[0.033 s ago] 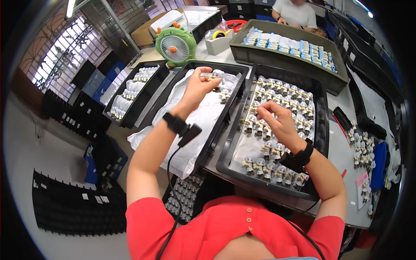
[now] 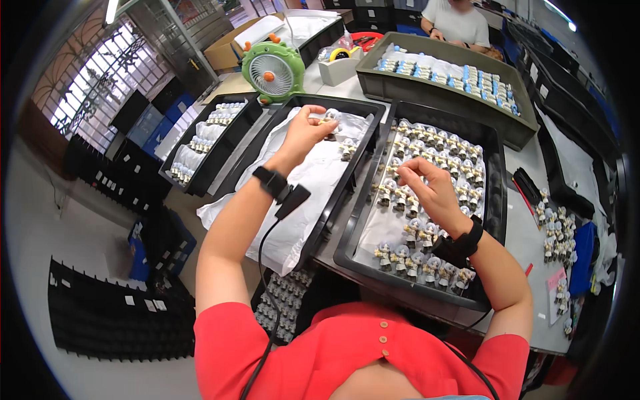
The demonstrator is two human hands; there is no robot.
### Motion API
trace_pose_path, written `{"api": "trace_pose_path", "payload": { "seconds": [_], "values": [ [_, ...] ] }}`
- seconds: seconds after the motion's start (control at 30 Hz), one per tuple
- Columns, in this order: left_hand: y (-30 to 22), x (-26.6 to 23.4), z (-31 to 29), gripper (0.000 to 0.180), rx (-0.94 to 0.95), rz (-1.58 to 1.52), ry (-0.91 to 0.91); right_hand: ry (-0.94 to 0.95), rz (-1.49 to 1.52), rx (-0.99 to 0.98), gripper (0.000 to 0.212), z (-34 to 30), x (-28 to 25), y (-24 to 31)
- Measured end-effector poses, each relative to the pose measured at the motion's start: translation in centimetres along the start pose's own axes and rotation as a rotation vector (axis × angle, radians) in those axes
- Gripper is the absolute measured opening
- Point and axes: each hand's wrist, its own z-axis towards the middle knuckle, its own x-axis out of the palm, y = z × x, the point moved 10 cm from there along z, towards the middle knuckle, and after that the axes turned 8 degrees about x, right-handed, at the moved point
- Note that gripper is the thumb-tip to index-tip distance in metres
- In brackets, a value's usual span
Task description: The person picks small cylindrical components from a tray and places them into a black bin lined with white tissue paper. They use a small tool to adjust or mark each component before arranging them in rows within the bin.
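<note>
My left hand (image 2: 305, 137) pinches a small white-haired figurine (image 2: 333, 116) between thumb and fingertips, over the far end of the left black tray (image 2: 319, 230). That tray is lined with crumpled white sheeting (image 2: 300, 193), and another figurine (image 2: 347, 148) stands close by the hand. My right hand (image 2: 432, 193) hangs over the right black tray (image 2: 497, 187), thumb and fingers drawn together in a pinch. Whatever lies between those fingertips is hidden. Rows of similar figurines (image 2: 410, 259) stand in this tray, behind and in front of the right hand.
Beyond the trays are a green fan (image 2: 272, 72), a tape dispenser (image 2: 338, 67) and a large olive bin (image 2: 440, 83) of blue-and-white figurines. A narrow black tray (image 2: 230, 147) sits at left. Loose figurines (image 2: 560, 233) cover the table's right side. Across the table sits another person (image 2: 457, 23).
</note>
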Motion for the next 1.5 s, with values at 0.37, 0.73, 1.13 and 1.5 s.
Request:
{"api": "trace_pose_path", "payload": {
  "seconds": [0.37,0.73,1.13,1.5],
  "values": [
    [12.3,-2.2,5.7,0.039,-0.105,0.771,0.009,0.035,-0.096,0.06,0.021,0.9,0.1,-2.2],
    [16.1,0.1,6.9,0.039,-0.225,0.546,0.173,0.033,-0.197,0.052,0.02,1.3,-0.3,-2.7],
    [2.7,4.3,2.4,0.036,0.125,0.329,0.172,0.224,-0.769,0.074,0.042,-0.3,2.1,-6.6],
    [-6.7,10.5,-8.9,0.034,0.195,-0.296,0.254,0.121,-0.595,-0.144,0.061,0.4,1.5,-2.2]
  ]
}}
